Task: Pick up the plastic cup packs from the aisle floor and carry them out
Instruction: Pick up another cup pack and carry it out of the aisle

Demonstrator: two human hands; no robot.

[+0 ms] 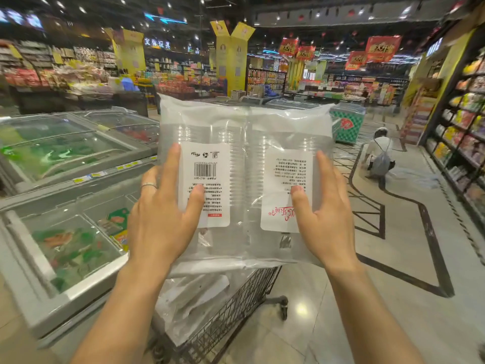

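Note:
Two clear plastic cup packs are held up side by side at chest height in the middle of the head view. The left pack carries a white label with a barcode, and the right pack a white label with red script. My left hand grips the left pack from its outer side, thumb on the label. My right hand grips the right pack the same way. More clear packs lie in the wire shopping cart just below.
Glass-topped chest freezers run along the left. Stocked shelves line the right wall. A person crouches on the tiled floor ahead right, with clear packs beside them. A green-sided freezer stands further on.

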